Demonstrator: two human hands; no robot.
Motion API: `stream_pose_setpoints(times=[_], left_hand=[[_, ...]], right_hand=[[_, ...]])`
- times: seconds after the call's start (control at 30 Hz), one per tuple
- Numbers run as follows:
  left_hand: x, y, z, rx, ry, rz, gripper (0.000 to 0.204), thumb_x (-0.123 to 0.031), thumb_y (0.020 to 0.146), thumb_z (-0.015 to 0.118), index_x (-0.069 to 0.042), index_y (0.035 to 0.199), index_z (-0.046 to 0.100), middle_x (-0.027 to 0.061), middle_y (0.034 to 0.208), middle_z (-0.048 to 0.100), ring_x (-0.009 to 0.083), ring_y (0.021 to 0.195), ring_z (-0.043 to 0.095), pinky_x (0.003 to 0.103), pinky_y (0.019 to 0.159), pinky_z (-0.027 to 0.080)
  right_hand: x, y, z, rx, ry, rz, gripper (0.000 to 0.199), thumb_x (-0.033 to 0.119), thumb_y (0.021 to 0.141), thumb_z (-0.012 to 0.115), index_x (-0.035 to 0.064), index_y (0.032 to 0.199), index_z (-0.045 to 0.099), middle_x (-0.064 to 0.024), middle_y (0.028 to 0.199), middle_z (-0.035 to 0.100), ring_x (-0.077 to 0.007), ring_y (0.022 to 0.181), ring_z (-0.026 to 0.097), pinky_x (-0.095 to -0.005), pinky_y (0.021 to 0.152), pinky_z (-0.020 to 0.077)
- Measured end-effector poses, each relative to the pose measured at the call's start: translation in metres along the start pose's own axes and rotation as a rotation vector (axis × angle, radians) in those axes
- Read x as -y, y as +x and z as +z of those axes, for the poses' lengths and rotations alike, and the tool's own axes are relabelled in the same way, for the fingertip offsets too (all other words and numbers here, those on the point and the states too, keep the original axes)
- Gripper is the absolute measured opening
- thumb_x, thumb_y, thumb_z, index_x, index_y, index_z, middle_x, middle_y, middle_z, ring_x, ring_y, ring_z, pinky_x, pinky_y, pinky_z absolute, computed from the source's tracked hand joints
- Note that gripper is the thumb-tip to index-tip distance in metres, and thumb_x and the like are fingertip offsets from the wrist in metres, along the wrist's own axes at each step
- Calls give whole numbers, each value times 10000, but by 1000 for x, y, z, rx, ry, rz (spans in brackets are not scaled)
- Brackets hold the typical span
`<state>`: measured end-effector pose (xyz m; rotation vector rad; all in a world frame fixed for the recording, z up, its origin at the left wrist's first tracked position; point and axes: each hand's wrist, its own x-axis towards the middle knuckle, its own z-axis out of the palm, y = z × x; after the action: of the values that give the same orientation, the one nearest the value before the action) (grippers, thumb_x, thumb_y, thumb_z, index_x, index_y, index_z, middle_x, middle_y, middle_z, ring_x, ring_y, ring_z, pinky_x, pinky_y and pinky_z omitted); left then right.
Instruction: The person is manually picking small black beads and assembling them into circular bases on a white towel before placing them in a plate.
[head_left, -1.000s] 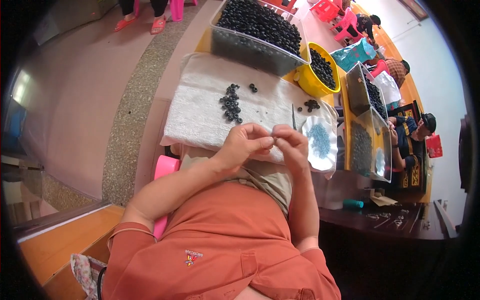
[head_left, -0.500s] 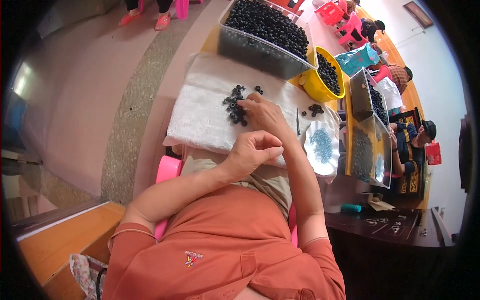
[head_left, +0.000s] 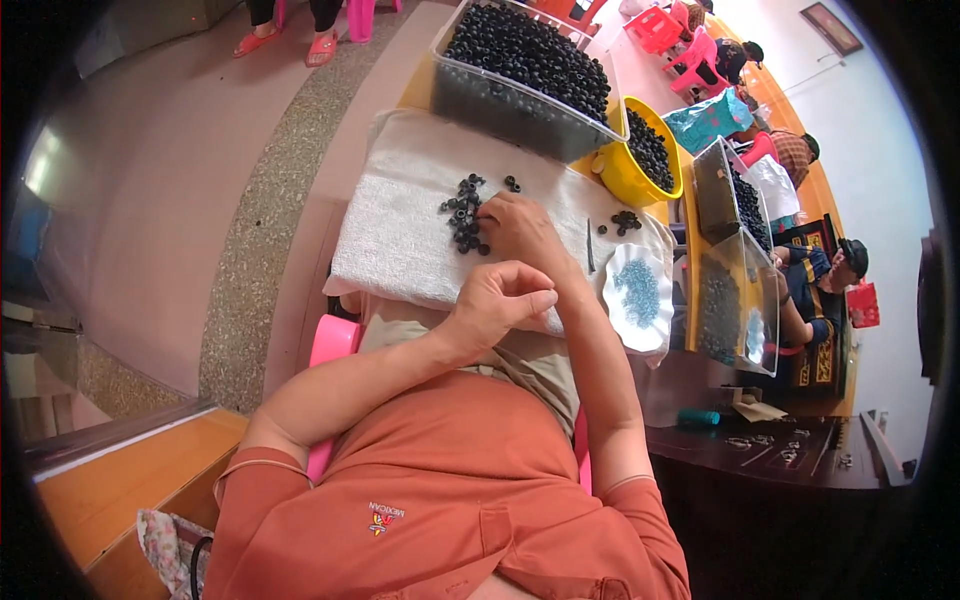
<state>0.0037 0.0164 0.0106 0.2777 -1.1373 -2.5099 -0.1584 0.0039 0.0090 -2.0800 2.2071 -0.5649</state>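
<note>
A loose pile of small, round black pieces (head_left: 466, 205), some with a hole, lies on a white cloth (head_left: 385, 220) before me. My right hand (head_left: 527, 238) is over the pile's right edge, fingers curled down and closed. Its fingertips touch the pieces, but what they grip is hidden. Nearer to me, my left hand (head_left: 500, 303) is held in a pinch beside my right wrist, thumb and forefinger together. Whatever it holds is too small to make out. A thin dark tool (head_left: 590, 245) and a scalloped white dish (head_left: 655, 338) of pale blue bits lie to the right.
Behind the cloth stands a clear plastic bin (head_left: 500, 105) full of black pieces, beside a yellow bucket (head_left: 625, 178) of more. Further clear bins (head_left: 745, 300) line the right side, where a person (head_left: 825, 265) sits. Pink stool parts (head_left: 335, 340) show beside my lap.
The right hand's fingers have shifted slightly within the edge of the black pile. The left hand keeps its pinch. The whole view has moved a little.
</note>
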Motion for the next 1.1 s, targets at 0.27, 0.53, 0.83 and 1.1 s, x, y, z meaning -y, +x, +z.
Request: stream_pose_setpoints(times=[0.27,0.53,0.83,1.1], left_hand=[[-6,0,2,-40,-22,-18,141,-73,892,710,-17,1009,655,45,905,682,101,788,657,248,738,577],[-2,2,-1,-70,-3,-27,146,-69,885,712,-22,1011,657,41,904,682,110,773,655,250,721,570],[-2,3,-4,-75,49,-1,148,-75,881,716,-18,1006,660,45,899,685,108,769,653,243,720,558],[-1,4,-4,-78,51,11,146,-73,880,716,-11,999,659,45,892,682,109,790,646,252,734,557]], right_hand=[[-8,-11,-4,38,-61,-23,149,121,825,656,55,943,718,-125,920,653,-323,937,627,-412,812,502],[-8,-14,-9,61,-64,-35,156,95,788,592,29,899,679,-141,915,641,-327,927,619,-410,831,502],[-5,-20,-6,-18,-75,-134,126,125,804,597,74,895,669,-91,942,595,-288,923,568,-375,808,501],[-2,-27,-6,-89,-57,-202,201,151,788,617,89,973,664,-91,959,574,-286,934,533,-364,834,454]])
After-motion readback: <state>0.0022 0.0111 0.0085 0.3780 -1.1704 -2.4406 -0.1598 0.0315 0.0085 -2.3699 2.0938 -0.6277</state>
